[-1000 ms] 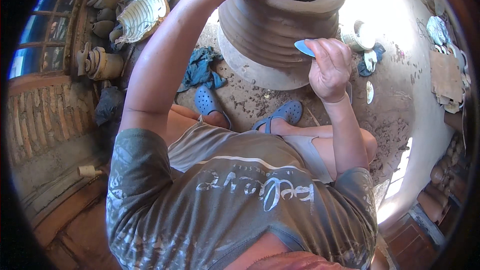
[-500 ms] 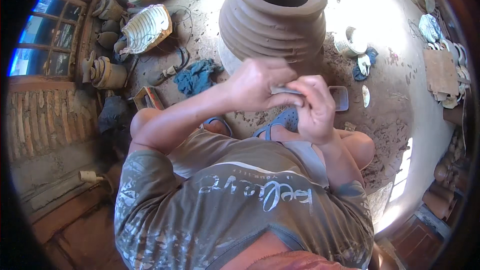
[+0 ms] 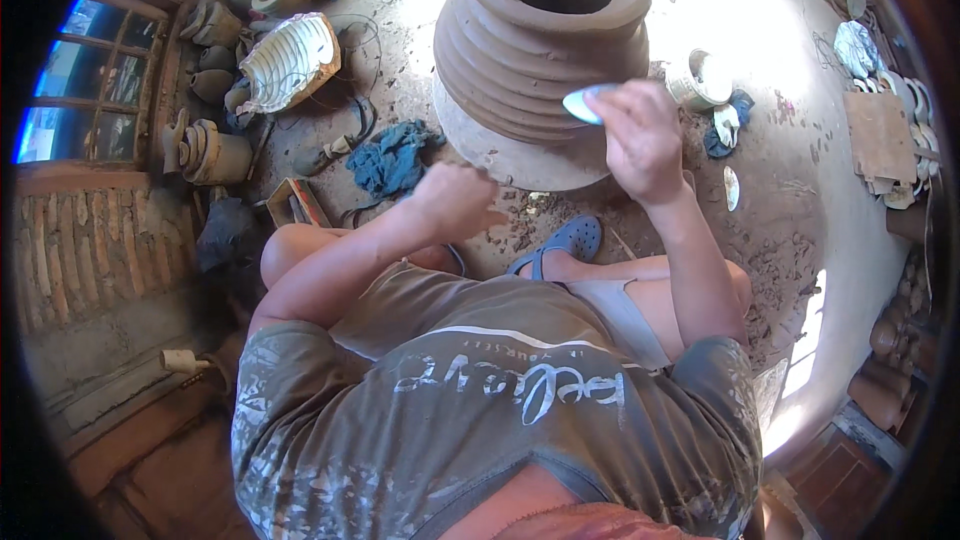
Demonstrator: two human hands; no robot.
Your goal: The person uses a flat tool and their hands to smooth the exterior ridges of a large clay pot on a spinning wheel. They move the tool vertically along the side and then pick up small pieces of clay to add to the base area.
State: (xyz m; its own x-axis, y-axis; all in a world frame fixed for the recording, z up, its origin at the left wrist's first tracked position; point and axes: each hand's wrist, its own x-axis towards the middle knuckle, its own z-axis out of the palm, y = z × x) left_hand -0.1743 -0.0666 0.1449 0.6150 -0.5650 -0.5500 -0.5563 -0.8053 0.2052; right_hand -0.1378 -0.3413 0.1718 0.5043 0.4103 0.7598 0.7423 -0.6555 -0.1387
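Observation:
A big ridged clay pot (image 3: 535, 70) with a thick rim and dark mouth stands upright on a pale round disc (image 3: 510, 162) in front of me. My right hand (image 3: 645, 145) pinches a thin, pale oval scraper (image 3: 581, 107) between thumb and fingers. Its tip sits in front of the pot's lower right side; whether it touches the clay I cannot tell. My left hand (image 3: 455, 204) hovers over my lap, just below a crumpled dark teal cloth (image 3: 392, 158). Its fingers are loosely bent and somewhat blurred, with nothing visible in them.
A pale tub (image 3: 698, 82) and a dark cloth stand right of the pot; another white oval piece (image 3: 732, 188) lies nearby. At left are a ribbed white mould (image 3: 290, 62), a small box (image 3: 297, 204) and stacked pots (image 3: 215, 153). Clay scraps litter the floor.
My hands were together in front of the pot and have parted. The right moved up toward the pot with the scraper; the left drew back to the lower left.

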